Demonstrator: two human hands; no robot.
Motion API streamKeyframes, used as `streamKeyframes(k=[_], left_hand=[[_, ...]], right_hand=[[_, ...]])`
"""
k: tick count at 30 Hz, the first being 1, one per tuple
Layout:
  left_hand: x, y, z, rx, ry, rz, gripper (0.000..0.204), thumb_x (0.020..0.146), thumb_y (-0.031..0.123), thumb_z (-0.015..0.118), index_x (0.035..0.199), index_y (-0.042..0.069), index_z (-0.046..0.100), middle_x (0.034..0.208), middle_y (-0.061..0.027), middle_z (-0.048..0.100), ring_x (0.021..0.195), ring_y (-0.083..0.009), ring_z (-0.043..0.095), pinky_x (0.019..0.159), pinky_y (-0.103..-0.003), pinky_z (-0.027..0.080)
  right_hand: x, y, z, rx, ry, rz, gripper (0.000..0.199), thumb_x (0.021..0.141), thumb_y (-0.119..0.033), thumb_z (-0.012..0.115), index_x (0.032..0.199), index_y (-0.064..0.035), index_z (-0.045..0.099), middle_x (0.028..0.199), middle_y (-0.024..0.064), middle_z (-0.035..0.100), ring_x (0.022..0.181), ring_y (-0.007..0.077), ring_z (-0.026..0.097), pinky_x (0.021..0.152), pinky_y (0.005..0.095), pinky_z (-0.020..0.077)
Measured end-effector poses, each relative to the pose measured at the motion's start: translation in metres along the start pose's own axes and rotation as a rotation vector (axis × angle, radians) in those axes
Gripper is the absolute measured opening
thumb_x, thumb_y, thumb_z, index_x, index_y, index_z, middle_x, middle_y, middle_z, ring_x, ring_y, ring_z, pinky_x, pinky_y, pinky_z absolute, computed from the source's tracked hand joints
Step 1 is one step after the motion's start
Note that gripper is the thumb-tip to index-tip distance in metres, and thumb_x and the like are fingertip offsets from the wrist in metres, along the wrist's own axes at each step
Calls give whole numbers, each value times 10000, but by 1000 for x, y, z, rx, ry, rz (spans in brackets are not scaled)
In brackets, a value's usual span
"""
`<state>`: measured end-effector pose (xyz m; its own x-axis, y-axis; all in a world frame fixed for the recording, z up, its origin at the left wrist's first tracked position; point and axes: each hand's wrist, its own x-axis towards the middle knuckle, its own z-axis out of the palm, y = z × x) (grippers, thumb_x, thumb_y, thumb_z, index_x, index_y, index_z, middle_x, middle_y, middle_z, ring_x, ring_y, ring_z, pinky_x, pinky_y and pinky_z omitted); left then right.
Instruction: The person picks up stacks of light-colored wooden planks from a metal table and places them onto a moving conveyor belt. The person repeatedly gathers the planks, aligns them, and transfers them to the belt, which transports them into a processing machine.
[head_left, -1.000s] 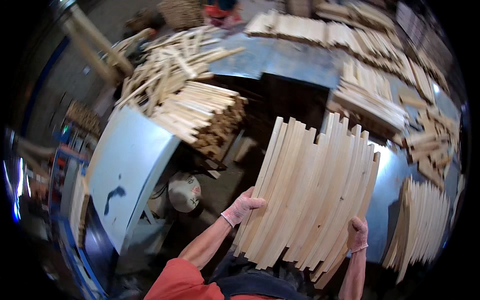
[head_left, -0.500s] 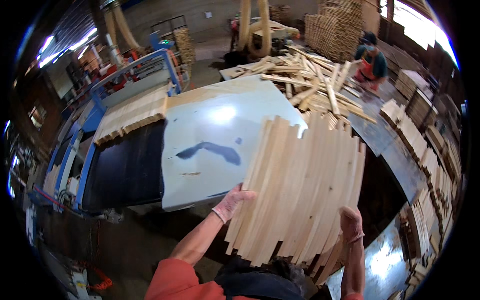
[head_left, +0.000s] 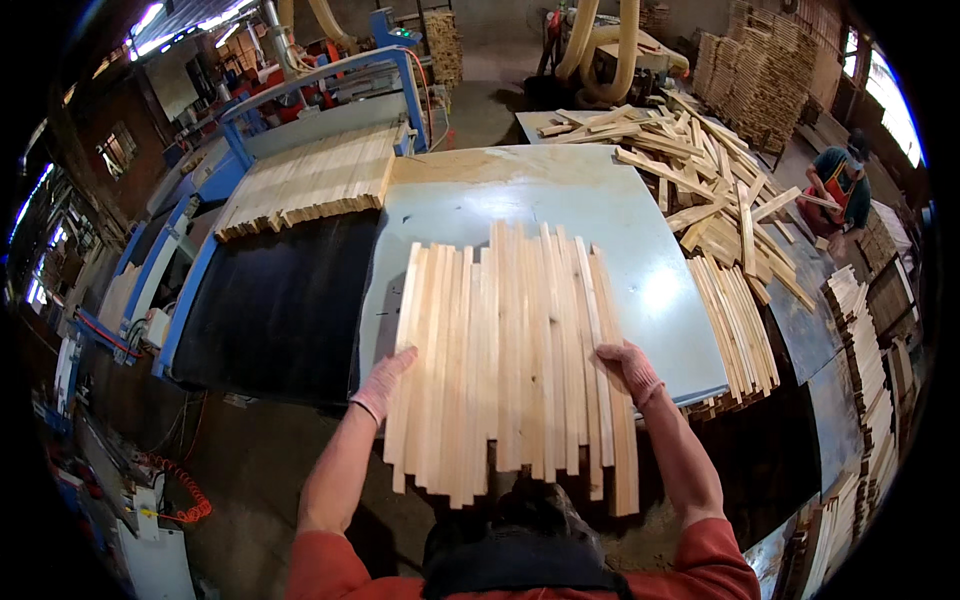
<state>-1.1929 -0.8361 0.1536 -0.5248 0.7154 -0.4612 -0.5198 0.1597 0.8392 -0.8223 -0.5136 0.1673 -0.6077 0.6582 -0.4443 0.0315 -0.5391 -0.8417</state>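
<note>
Dim workshop floor is spreading around a pale blue tabletop [head_left: 655, 250]. Nearest, the left hand [head_left: 385, 383] and the right hand [head_left: 630, 372], both gloved, are gripping a flat row of wood strips [head_left: 510, 360] by its two outer edges. Each hand's fingers are clamping on the outermost strips, thumbs lying on top; most of the left hand's other fingers are hiding underneath. This row is overhanging the tabletop's near edge, its strip ends sitting uneven; I cannot tell whether its far part is touching the surface. So this batch is gathered but not yet released.

Beyond the tabletop's left edge, a black belt [head_left: 270, 300] is lying mostly bare, while another row of strips [head_left: 315, 180] is already resting across its far end, beneath a blue frame [head_left: 320, 75]. That batch is looking finished with for now. Just beside the tabletop's right edge, a neat stack [head_left: 735, 325] is waiting, and a loose heap [head_left: 700, 170] is covering the far right corner, so plenty of wood is seemingly remaining. Farther right, a co-worker [head_left: 835, 190] is holding a strip.
</note>
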Motion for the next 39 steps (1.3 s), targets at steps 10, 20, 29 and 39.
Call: streamKeyframes(k=[10, 20, 29, 39], left_hand=[[119, 102, 0, 1215, 454, 192, 909, 925, 704, 612, 1340, -105, 617, 1354, -315, 642, 1281, -422, 615, 1078, -490, 483], [126, 112, 8, 1082, 464, 284, 714, 960, 581, 656, 1423, 40, 605, 1300, -223, 698, 1216, -367, 658, 1040, -436, 504], [97, 96, 30, 1332, 630, 153, 986, 941, 656, 612, 1648, 66, 262, 1566, -292, 452, 1404, -437, 497, 1155, -468, 430], [29, 49, -28, 480, 98, 359, 680, 1006, 273, 674, 1555, -34, 416, 1496, -174, 563, 1390, -242, 520, 1173, -365, 391]], right_hand=[[154, -46, 60, 103, -65, -27, 349, 906, -127, 767, 1143, 54, 585, 1015, 117, 688, 880, 209, 695, 806, 331, 580], [163, -109, 73, -1067, -99, 22, 750, 967, -622, 613, 1328, 35, 609, 1207, 215, 721, 1117, 316, 698, 957, 433, 543], [134, -78, 61, -1037, 10, -165, 756, 1012, -635, 478, 1409, -4, 602, 1310, 239, 687, 1247, 395, 635, 1065, 450, 478], [55, -14, 38, -256, 117, -289, 532, 1058, -288, 575, 1494, 16, 548, 856, -39, 591, 741, 50, 512, 659, 239, 450]])
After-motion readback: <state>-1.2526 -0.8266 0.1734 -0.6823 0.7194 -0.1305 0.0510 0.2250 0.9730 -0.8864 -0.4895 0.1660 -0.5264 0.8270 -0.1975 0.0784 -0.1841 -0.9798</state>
